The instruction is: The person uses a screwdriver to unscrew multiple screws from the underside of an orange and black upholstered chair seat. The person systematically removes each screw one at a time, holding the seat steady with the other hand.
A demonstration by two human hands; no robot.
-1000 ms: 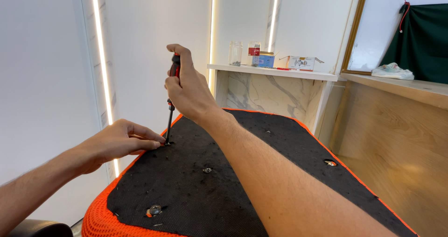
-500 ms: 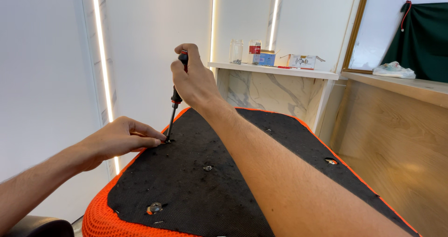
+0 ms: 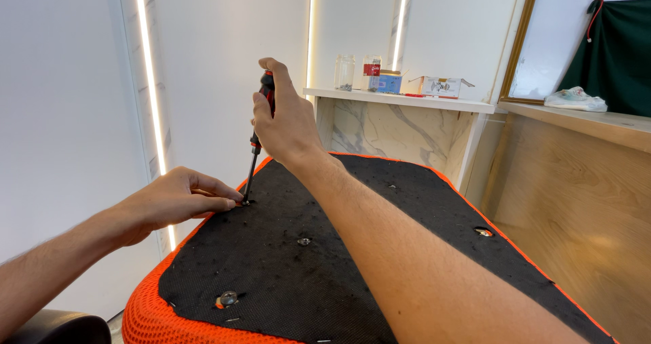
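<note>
Right hand [image 3: 285, 124] fingers wrapped around upright red-and-black screwdriver [image 3: 258, 140], tip at left edge of black fabric panel [image 3: 380, 262], left hand [image 3: 178, 198] fingertips pinched narrowly at tip

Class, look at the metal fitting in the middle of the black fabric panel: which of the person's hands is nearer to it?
Left. The left hand rests on the panel beside the screwdriver tip, just up-left of the fitting; the right hand is raised above, gripping the handle.

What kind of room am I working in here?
Likely a finished interior used as a furniture workspace: white walls with lit strips, a marble-look shelf holding jars and boxes, and an upturned seat base being worked on with a screwdriver.
</note>
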